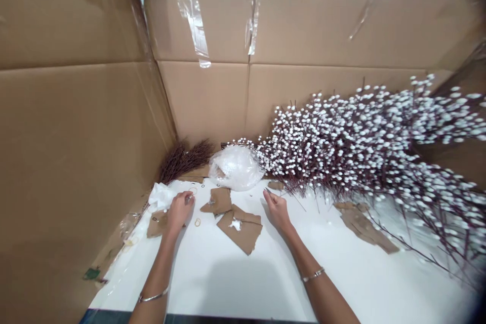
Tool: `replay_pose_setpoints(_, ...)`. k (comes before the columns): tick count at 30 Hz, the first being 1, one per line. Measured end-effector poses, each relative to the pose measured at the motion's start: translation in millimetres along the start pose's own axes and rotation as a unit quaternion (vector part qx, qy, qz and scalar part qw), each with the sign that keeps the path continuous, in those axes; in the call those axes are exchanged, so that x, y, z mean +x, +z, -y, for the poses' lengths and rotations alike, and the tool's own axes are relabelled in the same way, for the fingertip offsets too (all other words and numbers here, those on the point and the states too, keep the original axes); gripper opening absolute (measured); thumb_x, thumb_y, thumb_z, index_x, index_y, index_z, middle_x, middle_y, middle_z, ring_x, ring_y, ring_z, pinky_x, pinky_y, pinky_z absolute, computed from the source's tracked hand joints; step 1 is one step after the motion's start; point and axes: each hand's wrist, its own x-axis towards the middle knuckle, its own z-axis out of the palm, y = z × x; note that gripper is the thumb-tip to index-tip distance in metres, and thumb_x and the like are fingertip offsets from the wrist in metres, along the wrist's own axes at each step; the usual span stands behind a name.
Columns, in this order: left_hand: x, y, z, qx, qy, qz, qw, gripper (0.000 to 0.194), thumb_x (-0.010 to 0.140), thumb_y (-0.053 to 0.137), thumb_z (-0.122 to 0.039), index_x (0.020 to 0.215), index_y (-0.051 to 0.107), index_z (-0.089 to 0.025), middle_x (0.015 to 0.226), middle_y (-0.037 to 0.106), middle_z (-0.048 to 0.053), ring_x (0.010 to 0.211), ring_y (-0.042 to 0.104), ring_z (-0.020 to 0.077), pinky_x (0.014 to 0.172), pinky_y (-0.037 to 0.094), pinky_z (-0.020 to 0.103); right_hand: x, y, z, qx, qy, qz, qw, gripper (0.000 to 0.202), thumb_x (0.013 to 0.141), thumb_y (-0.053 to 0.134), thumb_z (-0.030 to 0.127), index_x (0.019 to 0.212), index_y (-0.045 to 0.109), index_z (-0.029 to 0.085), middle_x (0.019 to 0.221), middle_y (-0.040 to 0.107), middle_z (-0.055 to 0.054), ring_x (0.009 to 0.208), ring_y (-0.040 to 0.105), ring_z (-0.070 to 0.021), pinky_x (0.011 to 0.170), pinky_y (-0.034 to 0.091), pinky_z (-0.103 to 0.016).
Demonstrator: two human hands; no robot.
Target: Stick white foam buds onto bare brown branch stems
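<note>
Over the left part of the white table, my left hand (pixel 181 211) is closed with its fingers pinched together. A thin pinkish loop, like a rubber band (pixel 193 191), shows at its fingertips; whether it is held I cannot make out. My right hand (pixel 276 208) is also closed, and a tiny dark tip shows at the thumb and forefinger, too small to name. Between the hands lie torn cardboard pieces (pixel 243 238), one with a white scrap on it. A yellowish rubber band (pixel 197 222) rests beside my left hand.
Branches with white buds (pixel 341 136) are heaped along the back and right. Behind my hands sits a clear plastic bag (pixel 243 169) with white contents. Bare brown twigs (pixel 186 159) and white crumpled tissue (pixel 161 196) lie left. Tall cardboard walls (pixel 205 101) enclose the table.
</note>
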Motion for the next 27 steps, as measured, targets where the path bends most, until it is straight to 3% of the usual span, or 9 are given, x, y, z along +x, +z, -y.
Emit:
replay_pose_setpoints(14,-3,0.1,-12,-0.041,0.012,-0.022,0.999,0.032,0.087,0.047,-0.035,0.105,0.067,-0.016,0.111,0.068,0.014,0.104,0.065,0.0277,0.096,0.049,0.041,-2,-1,-1,0.032,0.043,0.011,0.998,0.052,0.089,0.047,0.059,0.057,0.024,0.024,0.055,0.025,0.005,0.055,0.028,-0.0127,0.050,0.026,-0.027)
replay_pose_setpoints(27,-5,0.9,-18,-0.078,0.021,-0.028,0.996,0.030,0.088,0.048,-0.035,0.100,0.068,-0.017,0.110,0.070,0.012,0.100,0.066,0.0257,0.089,0.052,0.038,-1,-3,-1,0.025,0.055,-0.002,0.998,0.048,0.089,0.047,0.054,0.058,0.026,0.024,0.056,0.027,0.005,0.057,0.030,-0.0127,0.053,0.026,-0.027)
